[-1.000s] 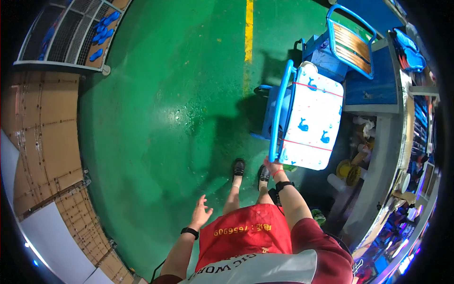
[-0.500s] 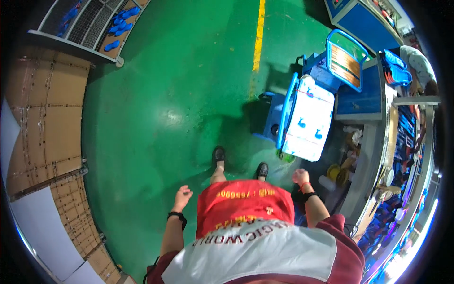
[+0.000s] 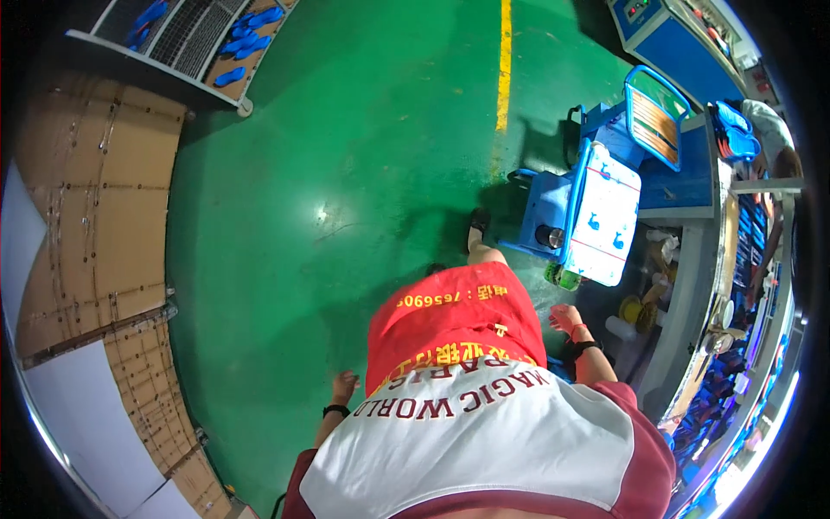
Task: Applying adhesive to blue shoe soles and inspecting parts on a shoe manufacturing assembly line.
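Observation:
My left hand (image 3: 346, 385) hangs low beside the red apron (image 3: 454, 329), its fingers loosely bent and apart, with nothing seen in it. On the other side of the apron, my right hand (image 3: 566, 318) is held out with relaxed, slightly curled fingers, and it too appears to hold nothing. Closest to it is a blue-framed chair (image 3: 601, 221) with a white patterned cover on the seat, a short way ahead and apart from the hand. Behind that stands a second blue chair (image 3: 654, 121) with wooden slats.
Stacked cardboard (image 3: 69, 216) lines the left. A wheeled rack (image 3: 186, 43) with blue shoe-shaped pieces stands at the far left. Green floor (image 3: 285, 277) with a yellow line (image 3: 504, 69) runs ahead. Along the right is a cluttered workbench (image 3: 705, 346), with another person's arm (image 3: 769, 251) beyond.
One foot has stepped forward and the other has gone mostly behind the apron. My left hand has swung back toward my body. The chairs and rack have shifted rightward in view.

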